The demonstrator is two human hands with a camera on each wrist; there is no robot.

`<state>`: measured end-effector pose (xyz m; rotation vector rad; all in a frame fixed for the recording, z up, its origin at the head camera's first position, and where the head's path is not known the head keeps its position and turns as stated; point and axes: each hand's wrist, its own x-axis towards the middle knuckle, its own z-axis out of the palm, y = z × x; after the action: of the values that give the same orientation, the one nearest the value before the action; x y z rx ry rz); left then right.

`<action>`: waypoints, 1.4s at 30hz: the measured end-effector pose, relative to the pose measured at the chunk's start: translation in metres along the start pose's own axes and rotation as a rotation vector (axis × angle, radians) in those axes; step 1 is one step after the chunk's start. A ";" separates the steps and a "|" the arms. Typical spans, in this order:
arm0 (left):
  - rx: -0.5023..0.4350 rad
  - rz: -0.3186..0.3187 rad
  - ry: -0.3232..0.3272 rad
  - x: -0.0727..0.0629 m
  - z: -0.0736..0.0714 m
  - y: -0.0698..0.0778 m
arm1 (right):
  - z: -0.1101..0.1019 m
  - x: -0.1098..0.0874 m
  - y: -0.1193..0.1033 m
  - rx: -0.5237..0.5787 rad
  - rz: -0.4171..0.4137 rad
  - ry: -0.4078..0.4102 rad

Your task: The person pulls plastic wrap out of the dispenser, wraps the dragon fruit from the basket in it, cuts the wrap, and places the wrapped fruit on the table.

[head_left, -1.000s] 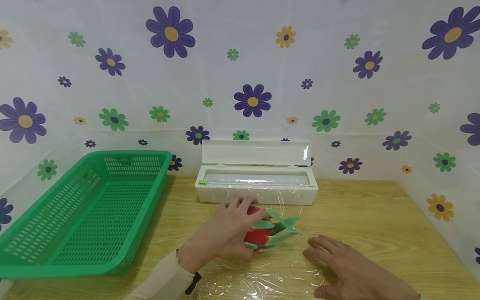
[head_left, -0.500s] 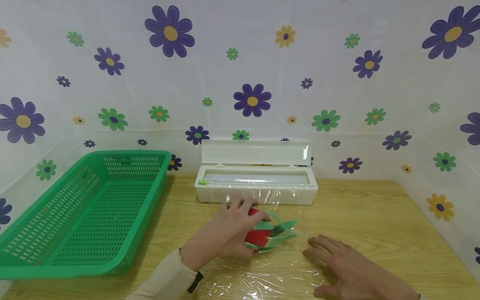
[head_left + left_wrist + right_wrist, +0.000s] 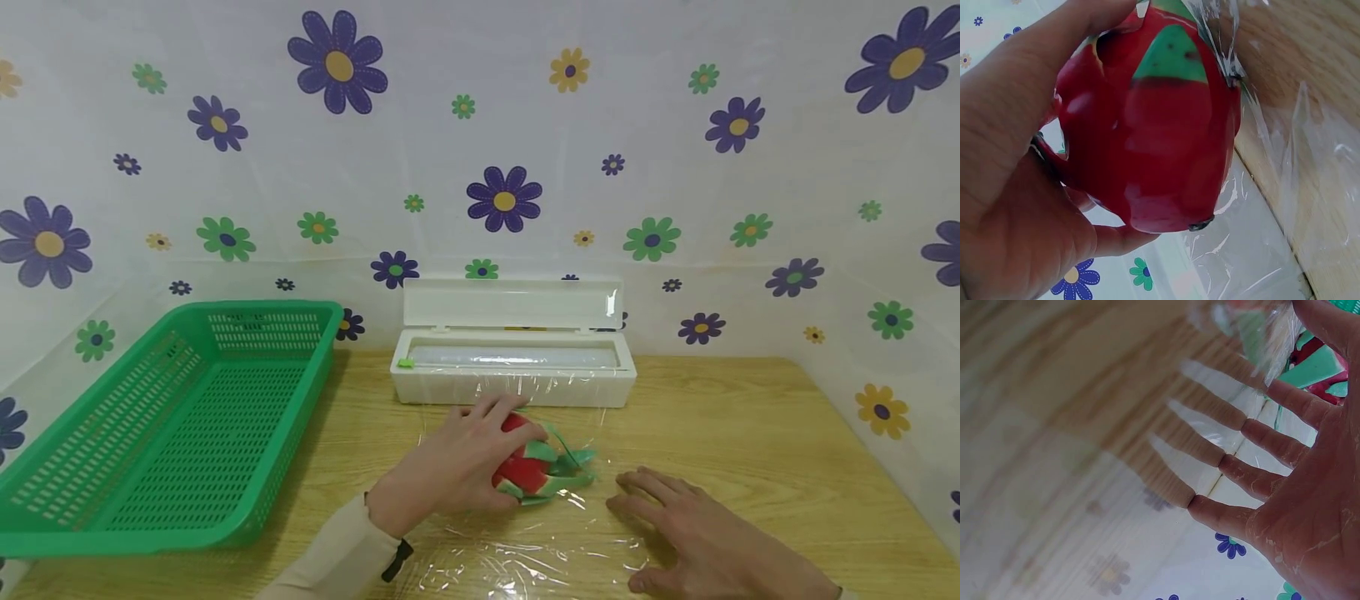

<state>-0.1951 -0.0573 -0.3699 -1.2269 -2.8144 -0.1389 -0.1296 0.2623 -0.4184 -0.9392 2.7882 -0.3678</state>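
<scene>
My left hand [image 3: 468, 462] curls round a red dragon fruit [image 3: 523, 475] with green leafy tips that point right. In the left wrist view, the dragon fruit [image 3: 1166, 137] lies between thumb and fingers, its red skin glossy, with part of it hidden by the hand. Clear plastic wrap [image 3: 517, 554] is spread on the table under and around the fruit. To the right, my right hand [image 3: 697, 533] rests its fingertips on the tabletop. The right wrist view shows this right hand [image 3: 1310, 487] with its fingers fairly straight and spread, holding nothing.
Behind the fruit stands a white wrap box [image 3: 510, 390] with its lid up and a roll [image 3: 513, 357] inside. A green perforated basket [image 3: 247, 450] occupies the left of the wooden table [image 3: 720, 417]. Flower-patterned sheeting [image 3: 420, 150] closes off the back and sides.
The dragon fruit has turned slightly in my left hand, which has shifted a little to the right. Its leafy tips lie lower and closer together. My right hand stays in place.
</scene>
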 end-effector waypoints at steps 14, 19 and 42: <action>0.014 -0.009 0.005 -0.002 0.003 0.006 | 0.005 -0.001 -0.001 -0.052 -0.009 0.051; -0.012 0.007 -0.031 -0.005 0.004 0.005 | 0.004 -0.002 0.000 -0.067 -0.019 0.073; -0.027 0.038 0.009 -0.009 0.006 0.001 | 0.009 -0.001 0.000 -0.100 -0.067 0.152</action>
<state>-0.1883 -0.0629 -0.3767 -1.2809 -2.7891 -0.1798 -0.1268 0.2620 -0.4265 -1.0720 2.9419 -0.3243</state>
